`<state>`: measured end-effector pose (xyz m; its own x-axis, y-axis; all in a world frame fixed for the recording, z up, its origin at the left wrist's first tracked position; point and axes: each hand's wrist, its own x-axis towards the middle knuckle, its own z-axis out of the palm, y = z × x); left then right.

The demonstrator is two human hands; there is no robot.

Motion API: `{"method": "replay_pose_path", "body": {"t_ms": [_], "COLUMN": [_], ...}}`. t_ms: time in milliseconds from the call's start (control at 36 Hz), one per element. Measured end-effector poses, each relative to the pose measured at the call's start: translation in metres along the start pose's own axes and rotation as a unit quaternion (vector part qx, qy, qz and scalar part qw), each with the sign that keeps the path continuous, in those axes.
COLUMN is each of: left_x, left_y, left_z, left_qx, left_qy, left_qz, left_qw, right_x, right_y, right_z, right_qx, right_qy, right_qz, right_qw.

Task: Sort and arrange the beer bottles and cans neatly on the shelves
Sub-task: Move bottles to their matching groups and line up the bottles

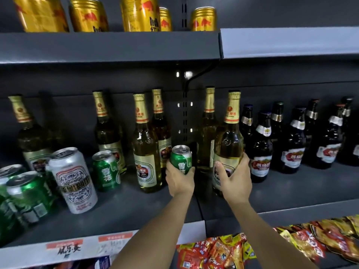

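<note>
Shop: stocked shelves [108, 45], price tags [65, 247]

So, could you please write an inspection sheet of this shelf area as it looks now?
Surface: grey middle shelf, partly bare.
Job's things: green can; gold-neck bottle; dark bottles grouped right; mixed cans left.
Clutter: snack packets on the shelf below.
Hands: left hand holds the green can; right hand grips the gold-neck bottle.
Cables: nothing seen.
Surroundings: gold cans on the top shelf.

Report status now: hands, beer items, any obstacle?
Left hand grips green can. Right hand grips gold-neck bottle upright on shelf. Dark bottles crowd its right side.
</note>
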<state>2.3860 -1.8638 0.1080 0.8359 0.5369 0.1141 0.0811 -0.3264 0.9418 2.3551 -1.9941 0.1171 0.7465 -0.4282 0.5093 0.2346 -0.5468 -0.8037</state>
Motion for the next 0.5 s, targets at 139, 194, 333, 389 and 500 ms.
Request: {"method": "replay_pose_path", "body": {"t_ms": [139,194,333,389,500], "left_x": [-0.007,-0.018,-0.043,-0.049,-0.058], "left_y": [0.003,0.005,0.009,0.01,0.002], "left_z": [-0.006,-0.013,-0.046,-0.061,-0.095], "left_qx": [0.008,0.009,0.04,0.043,0.034], "left_qy": [0.028,0.031,0.027,0.029,0.069], "left_qz": [-0.014,-0.011,0.036,0.042,0.044], "left_qw": [0.999,0.999,0.998,0.998,0.996], "right_x": [0.002,0.001,-0.002,0.0,0.003], "right_y": [-0.002,-0.003,-0.005,-0.004,-0.006], "right_z": [0.0,-0.002,-0.007,-0.01,-0.015], "right_qx": [-0.002,-0.003,0.002,-0.012,-0.03], "right_qy": [-0.004,-0.015,-0.046,-0.052,-0.068], "right_qz": [0.001,0.003,0.016,0.013,0.022], "right_qw": [1.0,1.0,0.999,0.998,0.997]}}
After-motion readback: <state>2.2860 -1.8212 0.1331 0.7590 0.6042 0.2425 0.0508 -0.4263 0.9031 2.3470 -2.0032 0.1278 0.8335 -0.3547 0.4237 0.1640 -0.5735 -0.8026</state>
